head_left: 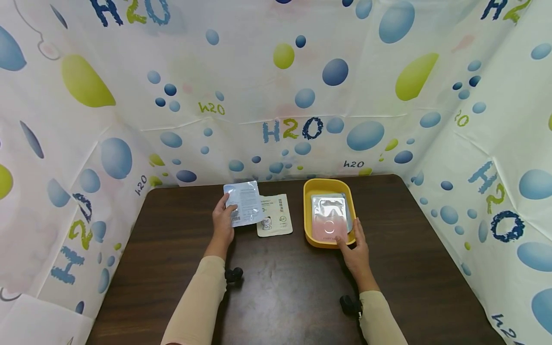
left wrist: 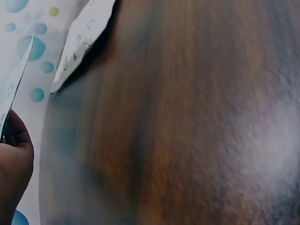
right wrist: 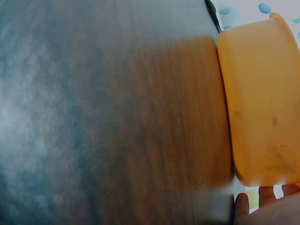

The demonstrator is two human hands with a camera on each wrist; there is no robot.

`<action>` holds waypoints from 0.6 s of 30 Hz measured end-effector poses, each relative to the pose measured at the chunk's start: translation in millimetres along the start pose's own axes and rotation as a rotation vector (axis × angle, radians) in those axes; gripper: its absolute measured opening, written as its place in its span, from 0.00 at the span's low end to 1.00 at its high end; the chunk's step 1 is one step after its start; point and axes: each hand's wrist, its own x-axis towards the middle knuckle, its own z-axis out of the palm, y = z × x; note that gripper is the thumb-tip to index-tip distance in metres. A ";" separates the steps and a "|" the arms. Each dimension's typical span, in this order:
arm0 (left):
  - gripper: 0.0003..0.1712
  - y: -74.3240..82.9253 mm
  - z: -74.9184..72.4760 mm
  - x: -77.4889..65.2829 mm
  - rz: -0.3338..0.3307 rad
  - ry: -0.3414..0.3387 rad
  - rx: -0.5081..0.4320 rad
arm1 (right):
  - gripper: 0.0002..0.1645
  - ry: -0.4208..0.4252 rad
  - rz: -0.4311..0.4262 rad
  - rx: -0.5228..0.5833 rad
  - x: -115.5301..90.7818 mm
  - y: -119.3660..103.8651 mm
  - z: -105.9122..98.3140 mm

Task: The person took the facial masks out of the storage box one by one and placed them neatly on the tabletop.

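Note:
My left hand (head_left: 222,223) holds a pale blue-and-white sheet mask packet (head_left: 244,203) by its left edge, thumb on the printed face. Partly beneath that packet, a cream packet (head_left: 276,215) with green print and a small cartoon figure lies on the table. My right hand (head_left: 357,249) grips the near right corner of a yellow plastic tray (head_left: 307,211), thumb over the rim and fingers along the outer side. Inside the tray is a pink-and-silver packet (head_left: 329,218), with a bluish packet (head_left: 348,215) mostly hidden under it. The right wrist view shows the tray's outer wall (right wrist: 262,103) and fingertips beside it.
The dark wooden table (head_left: 276,297) ends at the back against a white curtain (head_left: 241,96) printed with blue and green drops. The same curtain rises along both sides. A white object (head_left: 43,321) stands at the lower left, off the table.

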 end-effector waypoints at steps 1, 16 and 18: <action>0.35 -0.8 -1.5 0.0 -0.004 0.006 0.005 | 0.52 0.000 0.000 0.000 0.0 0.0 0.0; 0.41 -13.6 -21.4 7.6 0.011 0.038 0.204 | 0.52 0.004 -0.010 -0.002 -0.2 -0.3 0.2; 0.42 -14.7 -23.2 8.2 0.013 0.038 0.248 | 0.52 0.002 -0.006 -0.003 -0.3 -0.3 0.0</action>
